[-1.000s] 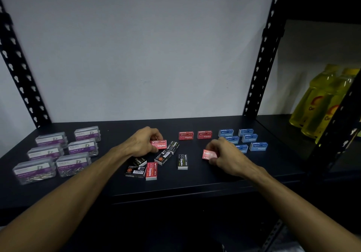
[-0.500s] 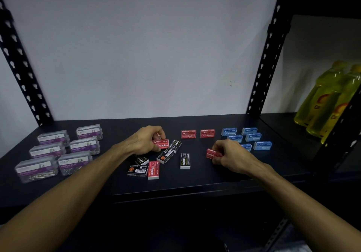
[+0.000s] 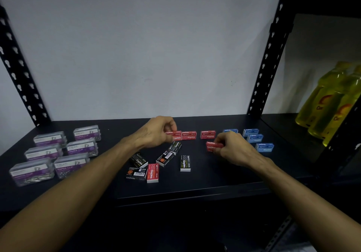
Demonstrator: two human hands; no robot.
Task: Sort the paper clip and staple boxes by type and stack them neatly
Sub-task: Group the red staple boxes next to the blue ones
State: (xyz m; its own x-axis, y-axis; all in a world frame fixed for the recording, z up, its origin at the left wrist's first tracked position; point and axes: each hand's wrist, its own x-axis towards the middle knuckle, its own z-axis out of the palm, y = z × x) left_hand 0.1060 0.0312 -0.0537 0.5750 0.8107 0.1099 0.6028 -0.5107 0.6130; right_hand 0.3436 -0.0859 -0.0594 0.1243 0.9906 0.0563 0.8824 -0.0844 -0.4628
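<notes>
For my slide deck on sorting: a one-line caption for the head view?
Both hands hold red staple boxes near the red row.

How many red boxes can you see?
5. One is in the left hand at the back row, two stand beside it, one is in the right hand, and one lies near the front. More may be hidden behind hands.

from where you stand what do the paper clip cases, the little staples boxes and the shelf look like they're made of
Paper clip cases: clear, slightly glossy plastic, it seems; metal clips show through the walls, purple labels.
Staples boxes, like the red one and the black one: printed cardboard, probably; matte faces, sharp folded edges, white ends.
Shelf: dark painted metal, most likely; the slotted uprights suggest steel racking, dull finish.
</notes>
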